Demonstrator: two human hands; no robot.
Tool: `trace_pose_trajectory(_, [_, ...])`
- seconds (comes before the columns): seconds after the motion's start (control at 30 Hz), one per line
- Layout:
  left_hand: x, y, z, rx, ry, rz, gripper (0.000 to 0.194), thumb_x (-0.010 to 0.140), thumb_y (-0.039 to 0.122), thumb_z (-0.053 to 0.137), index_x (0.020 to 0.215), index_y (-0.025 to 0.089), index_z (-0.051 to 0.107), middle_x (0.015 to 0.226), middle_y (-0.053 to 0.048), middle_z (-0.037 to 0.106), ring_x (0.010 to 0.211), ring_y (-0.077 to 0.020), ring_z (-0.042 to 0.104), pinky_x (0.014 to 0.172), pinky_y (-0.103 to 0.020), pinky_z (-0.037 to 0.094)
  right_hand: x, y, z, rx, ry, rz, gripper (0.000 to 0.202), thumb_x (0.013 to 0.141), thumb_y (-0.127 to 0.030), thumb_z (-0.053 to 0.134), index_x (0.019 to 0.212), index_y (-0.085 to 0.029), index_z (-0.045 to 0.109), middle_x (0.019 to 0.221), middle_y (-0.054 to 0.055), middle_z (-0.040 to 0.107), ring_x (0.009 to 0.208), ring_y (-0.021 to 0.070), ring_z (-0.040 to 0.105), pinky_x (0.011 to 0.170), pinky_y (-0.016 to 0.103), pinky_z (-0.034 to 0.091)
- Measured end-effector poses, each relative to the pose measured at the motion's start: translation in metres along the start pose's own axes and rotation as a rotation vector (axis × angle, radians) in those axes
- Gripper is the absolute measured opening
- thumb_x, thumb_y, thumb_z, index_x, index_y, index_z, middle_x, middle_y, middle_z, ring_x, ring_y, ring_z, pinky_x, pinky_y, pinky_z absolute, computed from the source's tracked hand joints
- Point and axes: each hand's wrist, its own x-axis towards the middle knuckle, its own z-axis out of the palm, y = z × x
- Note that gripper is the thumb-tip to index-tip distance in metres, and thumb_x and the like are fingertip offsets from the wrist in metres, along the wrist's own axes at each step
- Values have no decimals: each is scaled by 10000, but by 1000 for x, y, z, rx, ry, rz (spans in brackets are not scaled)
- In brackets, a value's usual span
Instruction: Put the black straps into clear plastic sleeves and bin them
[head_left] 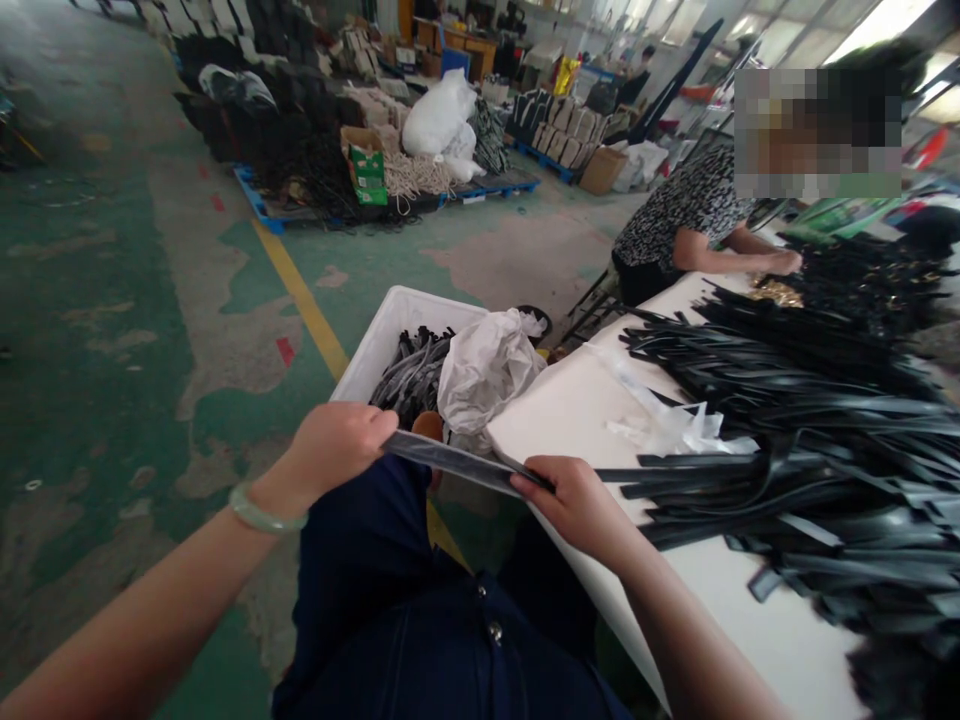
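A flat dark strap (pixel 454 461) with a pale, shiny face stretches between my two hands, above my lap. My left hand (pixel 346 445), with a pale green bangle on its wrist, is closed round the strap's left end. Fingers and thumb of my right hand (pixel 571 500) pinch it at the right, beside the table edge. Just beyond stands a white plastic bin (pixel 365 345) with dark strips (pixel 415 375) in it and a crumpled white bag (pixel 491 372) at its right side. Long black strips (pixel 765 400) lie heaped on the table, right of my right hand.
The white table (pixel 577 400) runs along my right, with scraps of clear plastic film (pixel 694 428) on it. Across it a co-worker (pixel 697 215) sits handling small gold-coloured pieces. Loaded blue pallets (pixel 259 205) stand farther back on the green floor.
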Motion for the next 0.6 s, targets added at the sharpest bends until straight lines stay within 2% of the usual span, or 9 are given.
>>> trace_pose_trajectory(0.07, [-13,-40,6,-14,17,-294,316,924,355,389,837,153,615,743,-46,625,745,-193,599,687,-265,417,24,7,0,156,284,25,398,932,-451,415,730,-185,633,580,1,556,578,144,522,561,243,356])
trace_pose_trajectory(0.13, [-32,-78,22,-114,-19,-625,448,936,471,310,866,142,605,719,-26,594,750,-187,586,722,-284,433,57,20,1,342,572,115,518,960,-504,280,904,-165,668,663,39,612,703,181,589,640,260,423])
trace_pose_trajectory(0.17, [-43,-93,34,-231,-118,-743,499,922,526,292,821,141,593,667,-14,568,721,-183,580,704,-280,438,75,27,2,418,621,188,580,960,-534,230,956,-151,666,680,52,619,733,193,598,654,270,440])
trace_pose_trajectory(0.23, [-71,-109,62,-434,-326,-880,526,847,610,352,655,159,542,548,4,506,622,-171,559,621,-254,436,113,41,12,515,508,340,617,945,-577,243,943,-133,670,616,46,588,651,189,581,594,274,449])
trace_pose_trajectory(0.3, [-100,-104,94,-556,-385,-909,583,810,684,309,668,177,560,527,13,511,513,-137,516,508,-215,396,148,47,30,566,287,441,528,928,-557,375,869,-128,676,524,11,528,498,152,511,492,262,424])
trace_pose_trajectory(0.37, [-122,-83,127,-1038,-497,-996,658,727,790,300,771,196,582,526,26,492,439,-120,446,426,-201,305,181,44,54,603,160,464,402,926,-470,483,844,-121,664,539,-7,532,452,115,480,458,245,423])
trace_pose_trajectory(0.43, [-132,-61,155,-1319,-532,-1008,627,662,806,383,742,209,558,521,42,459,426,-106,412,417,-191,261,212,35,73,640,103,479,305,935,-401,523,933,-119,639,712,13,610,554,108,555,531,253,488])
trace_pose_trajectory(0.5, [-123,-46,173,-1370,-523,-1005,566,656,768,428,688,213,528,494,54,422,405,-105,388,422,-210,291,243,24,79,672,114,476,274,935,-367,545,1066,-133,601,948,45,636,750,135,621,662,304,541])
trace_pose_trajectory(0.6, [-77,-50,173,-1279,-381,-876,502,717,698,404,752,225,569,519,18,507,504,-187,532,516,-324,458,273,17,58,723,228,425,324,931,-356,554,1183,-153,558,1130,78,601,926,188,621,779,381,544])
